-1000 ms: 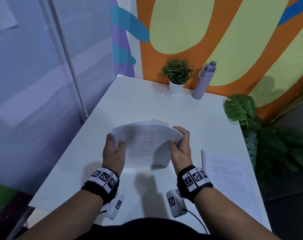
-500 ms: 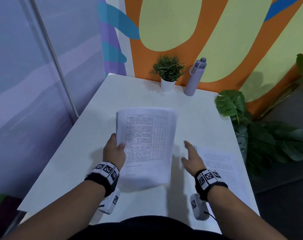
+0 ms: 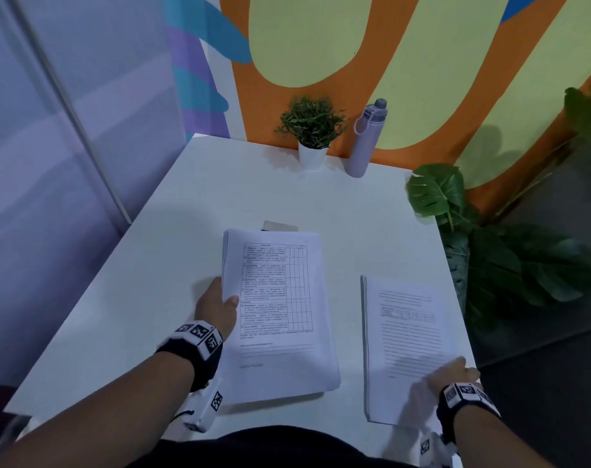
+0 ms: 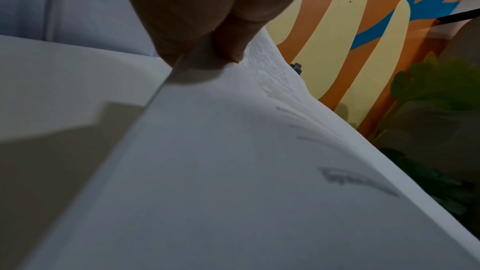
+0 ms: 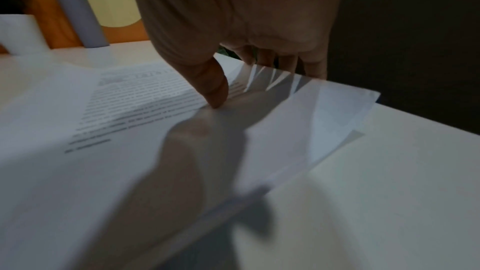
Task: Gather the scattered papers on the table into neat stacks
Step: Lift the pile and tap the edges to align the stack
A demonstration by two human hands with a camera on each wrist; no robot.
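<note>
A thick stack of printed papers [image 3: 280,315] with a table on its top sheet hangs just over the white table [image 3: 253,190], casting a shadow. My left hand [image 3: 228,300] grips its left edge, thumb [image 4: 228,44] on top of the stack [image 4: 233,151] and fingers hidden below. A beige edge sticks out past its far end. A second, thinner stack of text pages [image 3: 405,332] lies near the table's right edge. My right hand [image 3: 456,366] pinches its near right corner: the thumb [image 5: 213,89] presses on top, the fingers sit under the lifted, fanned sheets [image 5: 298,110].
A small potted plant [image 3: 312,130] and a lilac bottle [image 3: 365,140] stand at the table's far edge against the painted wall. A large leafy plant [image 3: 490,248] crowds the right side. A glass partition runs along the left.
My right hand let go of the thick stack and moved right to the second stack's corner. The left hand alone now holds the thick stack, tipped down nearly flat.
</note>
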